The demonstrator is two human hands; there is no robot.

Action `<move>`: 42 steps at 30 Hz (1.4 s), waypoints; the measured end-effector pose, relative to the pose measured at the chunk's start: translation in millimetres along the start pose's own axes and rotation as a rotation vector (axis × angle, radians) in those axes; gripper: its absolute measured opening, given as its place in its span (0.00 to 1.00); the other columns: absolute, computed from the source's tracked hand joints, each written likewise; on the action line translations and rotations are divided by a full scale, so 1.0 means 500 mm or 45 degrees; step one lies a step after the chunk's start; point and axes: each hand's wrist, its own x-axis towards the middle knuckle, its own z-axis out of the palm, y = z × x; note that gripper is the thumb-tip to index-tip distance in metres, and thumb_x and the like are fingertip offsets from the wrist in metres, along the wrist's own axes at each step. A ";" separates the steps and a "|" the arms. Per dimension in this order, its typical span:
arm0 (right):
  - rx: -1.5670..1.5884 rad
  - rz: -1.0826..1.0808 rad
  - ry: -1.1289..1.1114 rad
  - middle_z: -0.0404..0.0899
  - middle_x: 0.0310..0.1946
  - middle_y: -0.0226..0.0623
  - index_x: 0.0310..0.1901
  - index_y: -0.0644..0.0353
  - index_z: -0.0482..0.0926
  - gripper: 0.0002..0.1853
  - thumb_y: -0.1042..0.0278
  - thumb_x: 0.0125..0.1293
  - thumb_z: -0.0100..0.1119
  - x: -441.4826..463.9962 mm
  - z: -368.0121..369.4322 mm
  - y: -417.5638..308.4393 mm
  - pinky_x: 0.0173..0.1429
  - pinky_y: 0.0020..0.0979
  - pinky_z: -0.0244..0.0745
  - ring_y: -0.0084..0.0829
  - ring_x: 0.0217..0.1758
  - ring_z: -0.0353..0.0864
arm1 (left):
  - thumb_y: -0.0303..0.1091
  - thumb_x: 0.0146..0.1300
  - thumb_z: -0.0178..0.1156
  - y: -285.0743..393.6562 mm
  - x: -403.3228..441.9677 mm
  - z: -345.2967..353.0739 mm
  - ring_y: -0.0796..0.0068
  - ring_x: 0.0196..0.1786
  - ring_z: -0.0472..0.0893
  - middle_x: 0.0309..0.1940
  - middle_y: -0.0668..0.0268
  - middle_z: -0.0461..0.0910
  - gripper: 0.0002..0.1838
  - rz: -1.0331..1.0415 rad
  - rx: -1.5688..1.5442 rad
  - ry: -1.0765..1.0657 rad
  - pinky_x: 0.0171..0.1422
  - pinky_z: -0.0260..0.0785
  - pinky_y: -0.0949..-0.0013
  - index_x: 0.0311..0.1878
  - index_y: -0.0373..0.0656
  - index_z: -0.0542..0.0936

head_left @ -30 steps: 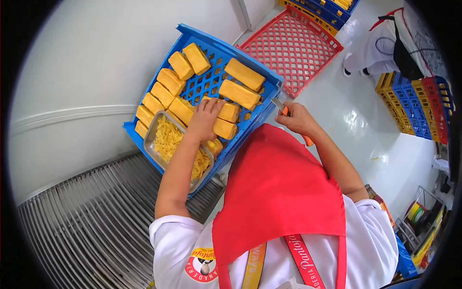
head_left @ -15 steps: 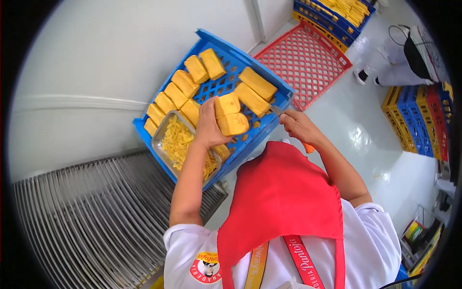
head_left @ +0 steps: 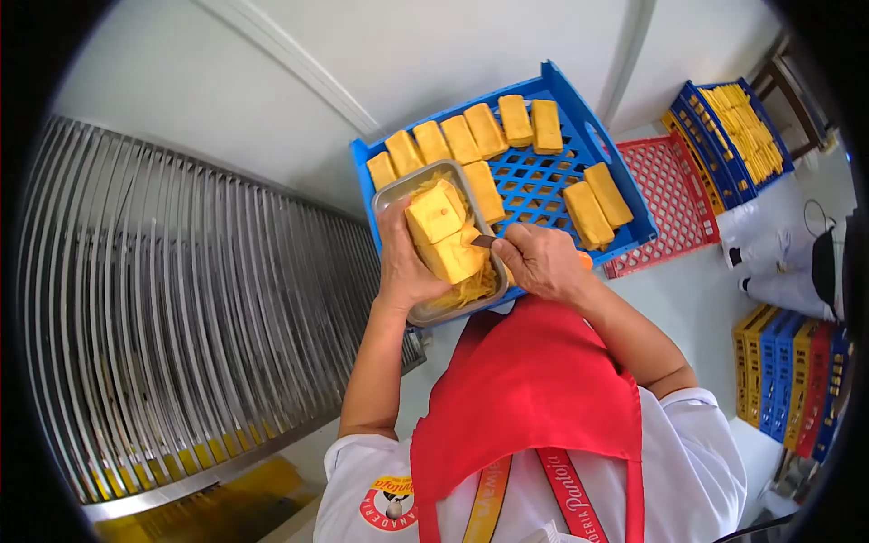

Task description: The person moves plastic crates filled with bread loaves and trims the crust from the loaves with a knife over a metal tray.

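My left hand (head_left: 406, 257) is closed around a pair of yellow loaves (head_left: 435, 215) held side by side over the metal pan (head_left: 435, 168). Yellow shavings (head_left: 472, 288) lie in that pan. In my right hand (head_left: 540, 262) is a knife (head_left: 483, 242); its blade meets the trimmed side of the nearer loaf, and its orange handle end shows behind the fist. The pan rests in the left part of a blue plastic crate (head_left: 534, 206). Several more yellow loaves (head_left: 459, 138) stand in a row along the crate's far side, and two (head_left: 597, 206) lie at its right.
On the left is a rack of metal trays (head_left: 181, 299). Right of the blue crate lies a red crate (head_left: 665, 199), with a stacked blue crate (head_left: 701, 127) of yellow pieces beyond. Another person's legs (head_left: 787, 267) and stacked crates (head_left: 783, 376) are at the far right.
My view has turned. The held loaves have come over the metal pan, and the knife has moved from the crate's right side to the edge of the nearer loaf.
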 end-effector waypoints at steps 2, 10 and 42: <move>-0.068 -0.039 0.022 0.80 0.26 0.48 0.30 0.60 0.75 0.16 0.56 0.72 0.54 0.010 0.019 -0.011 0.31 0.48 0.75 0.51 0.29 0.81 | 0.44 0.32 0.81 -0.016 -0.016 -0.009 0.44 0.67 0.65 0.63 0.48 0.63 0.63 -0.011 0.069 0.043 0.74 0.51 0.40 0.71 0.40 0.54; 0.304 0.215 -0.199 0.81 0.25 0.55 0.34 0.65 0.80 0.24 0.49 0.75 0.49 0.024 0.088 -0.019 0.37 0.51 0.76 0.55 0.32 0.83 | 0.50 0.37 0.78 -0.025 -0.059 0.006 0.45 0.71 0.60 0.64 0.50 0.61 0.61 -0.103 0.424 0.295 0.77 0.35 0.29 0.71 0.39 0.53; 0.187 0.015 -0.434 0.82 0.30 0.55 0.31 0.60 0.79 0.30 0.40 0.76 0.41 0.109 0.124 -0.047 0.45 0.54 0.74 0.59 0.39 0.81 | 0.45 0.33 0.79 -0.077 -0.123 -0.047 0.43 0.69 0.64 0.64 0.48 0.64 0.61 -0.100 -0.067 -0.053 0.79 0.41 0.36 0.72 0.39 0.55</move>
